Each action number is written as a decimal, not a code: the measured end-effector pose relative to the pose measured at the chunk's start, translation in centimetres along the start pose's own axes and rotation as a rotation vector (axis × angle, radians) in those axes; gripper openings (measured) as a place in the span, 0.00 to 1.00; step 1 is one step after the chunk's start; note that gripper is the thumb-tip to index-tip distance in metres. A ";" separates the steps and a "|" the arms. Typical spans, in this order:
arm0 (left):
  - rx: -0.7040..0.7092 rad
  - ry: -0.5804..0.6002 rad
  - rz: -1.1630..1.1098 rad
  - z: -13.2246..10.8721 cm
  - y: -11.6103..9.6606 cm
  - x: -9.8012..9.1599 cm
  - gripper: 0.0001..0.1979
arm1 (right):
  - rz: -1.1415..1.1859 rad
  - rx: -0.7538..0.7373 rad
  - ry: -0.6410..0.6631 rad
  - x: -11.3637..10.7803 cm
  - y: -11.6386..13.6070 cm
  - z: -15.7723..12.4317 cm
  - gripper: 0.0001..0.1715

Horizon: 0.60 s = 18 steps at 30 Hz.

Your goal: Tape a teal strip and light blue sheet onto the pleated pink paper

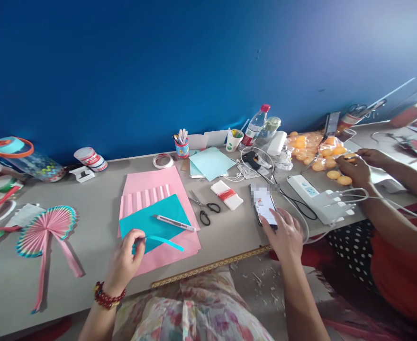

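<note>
My left hand (pixel 133 247) pinches one end of a narrow blue paper strip (pixel 169 243) above a teal paper sheet (pixel 173 208). A white utility knife (pixel 175 222) lies across that sheet, with pink paper (pixel 151 182) and a pleated pink piece (pixel 137 201) underneath. My right hand (pixel 285 232), fingers apart, touches the lower part of a phone (pixel 263 203) lying on the table with its screen lit. Between my hands are black-handled scissors (pixel 205 208), blades apart, and a white card wound with red thread (pixel 227 194).
A folded pink fan (pixel 48 225) lies at left. Behind stand a pen cup (pixel 182 148), tape roll (pixel 162 161), light-blue paper (pixel 212 162) and a bottle (pixel 255 125). A power strip (pixel 310 196) with cables lies right, near a co-worker's hands (pixel 358 169) and orange balls (pixel 318 163).
</note>
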<state>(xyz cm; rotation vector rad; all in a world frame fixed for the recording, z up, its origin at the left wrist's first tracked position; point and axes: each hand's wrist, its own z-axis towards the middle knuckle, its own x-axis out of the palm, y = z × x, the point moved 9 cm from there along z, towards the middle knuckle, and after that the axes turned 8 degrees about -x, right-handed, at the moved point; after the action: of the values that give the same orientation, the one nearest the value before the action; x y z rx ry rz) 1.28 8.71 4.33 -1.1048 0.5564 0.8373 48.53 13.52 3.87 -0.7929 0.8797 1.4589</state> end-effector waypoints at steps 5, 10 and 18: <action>0.000 -0.011 0.027 0.2 0.5 -0.4 0.04 | -0.026 -0.003 0.069 0.8 -0.7 0.7 0.30; 0.016 -0.006 0.037 0.2 0.2 -0.3 0.04 | -0.057 -0.041 0.105 1.2 -0.6 1.3 0.30; 0.018 -0.041 0.042 0.4 0.3 -0.3 0.05 | -0.007 -0.052 -0.016 -1.1 -0.7 -0.4 0.29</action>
<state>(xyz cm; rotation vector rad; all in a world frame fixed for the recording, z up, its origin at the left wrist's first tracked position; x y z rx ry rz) 0.84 9.09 4.56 -1.0597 0.5536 0.8882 49.28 12.71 4.58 -0.8216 0.8285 1.4849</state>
